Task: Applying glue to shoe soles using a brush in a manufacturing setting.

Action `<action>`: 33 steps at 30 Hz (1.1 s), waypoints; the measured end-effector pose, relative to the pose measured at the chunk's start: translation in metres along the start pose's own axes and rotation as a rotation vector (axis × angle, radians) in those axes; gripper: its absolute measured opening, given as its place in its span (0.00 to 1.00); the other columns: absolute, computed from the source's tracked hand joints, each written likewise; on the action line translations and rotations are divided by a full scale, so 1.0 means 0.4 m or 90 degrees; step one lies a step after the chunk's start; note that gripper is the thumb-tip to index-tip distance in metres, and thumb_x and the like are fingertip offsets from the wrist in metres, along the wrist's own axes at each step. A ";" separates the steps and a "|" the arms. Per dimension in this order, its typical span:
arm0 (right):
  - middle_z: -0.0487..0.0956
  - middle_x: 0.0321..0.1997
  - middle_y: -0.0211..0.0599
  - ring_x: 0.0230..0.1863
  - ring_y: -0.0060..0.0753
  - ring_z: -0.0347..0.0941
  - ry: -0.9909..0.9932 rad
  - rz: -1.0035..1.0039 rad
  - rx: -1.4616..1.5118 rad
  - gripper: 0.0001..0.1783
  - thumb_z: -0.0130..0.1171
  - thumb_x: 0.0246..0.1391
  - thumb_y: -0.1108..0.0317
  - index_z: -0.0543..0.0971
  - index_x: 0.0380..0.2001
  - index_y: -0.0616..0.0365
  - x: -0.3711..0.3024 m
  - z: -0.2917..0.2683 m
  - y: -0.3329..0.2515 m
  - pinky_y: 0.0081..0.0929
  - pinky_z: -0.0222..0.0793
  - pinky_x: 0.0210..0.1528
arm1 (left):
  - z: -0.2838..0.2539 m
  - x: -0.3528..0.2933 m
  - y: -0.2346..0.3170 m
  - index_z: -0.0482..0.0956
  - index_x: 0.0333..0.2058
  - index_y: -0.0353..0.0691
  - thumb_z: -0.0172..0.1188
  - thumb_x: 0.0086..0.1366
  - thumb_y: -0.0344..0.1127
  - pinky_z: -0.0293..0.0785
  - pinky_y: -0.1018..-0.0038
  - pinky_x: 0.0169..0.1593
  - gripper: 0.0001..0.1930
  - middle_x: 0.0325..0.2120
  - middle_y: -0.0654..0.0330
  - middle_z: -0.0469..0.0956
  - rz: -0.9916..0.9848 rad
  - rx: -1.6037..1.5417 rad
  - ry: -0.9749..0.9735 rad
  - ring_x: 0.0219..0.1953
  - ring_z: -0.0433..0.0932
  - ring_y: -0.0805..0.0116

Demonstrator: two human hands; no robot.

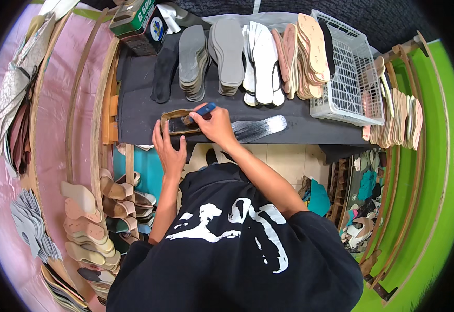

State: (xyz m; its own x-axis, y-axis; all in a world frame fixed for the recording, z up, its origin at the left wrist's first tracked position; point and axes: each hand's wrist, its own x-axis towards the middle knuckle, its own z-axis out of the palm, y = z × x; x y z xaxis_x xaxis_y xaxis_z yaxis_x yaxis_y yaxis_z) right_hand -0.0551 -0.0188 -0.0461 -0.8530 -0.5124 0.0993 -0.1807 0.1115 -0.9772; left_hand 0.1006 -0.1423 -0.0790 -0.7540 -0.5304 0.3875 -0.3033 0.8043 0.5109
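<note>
Before you, the dark-covered tabletop (138, 112) carries a row of insole stacks (227, 54) along its far edge, black, grey, white and pinkish-beige from left to right. A white plastic crate (344, 112) stands at the right edge, and a green-and-black tin (139, 31) at the far left corner. Near the front edge lies a dark, shiny insole-shaped piece (263, 128). Left of it, also by the front edge, your left hand (171, 156) grips the near left corner of a rectangular tray (177, 113), while your right hand (215, 126) pinches a blue-handled brush (205, 109) over it.
</note>
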 end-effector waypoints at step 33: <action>0.83 0.55 0.57 0.57 0.64 0.76 0.076 0.064 -0.368 0.34 0.61 0.42 0.79 0.76 0.59 0.65 -0.172 -0.549 0.150 0.47 0.73 0.64 | 0.180 -0.053 0.217 0.87 0.55 0.41 0.85 0.46 0.38 0.69 0.57 0.64 0.34 0.60 0.60 0.74 -0.042 -0.046 -0.222 0.58 0.74 0.55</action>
State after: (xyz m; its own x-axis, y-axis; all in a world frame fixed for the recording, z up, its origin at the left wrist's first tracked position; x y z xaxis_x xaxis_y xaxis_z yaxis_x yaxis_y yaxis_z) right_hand -0.1146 0.2101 -0.0703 -0.9228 -0.3798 0.0640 -0.3044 0.6174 -0.7254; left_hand 0.0482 -0.0422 -0.0982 -0.8913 -0.4475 0.0738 -0.3250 0.7437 0.5842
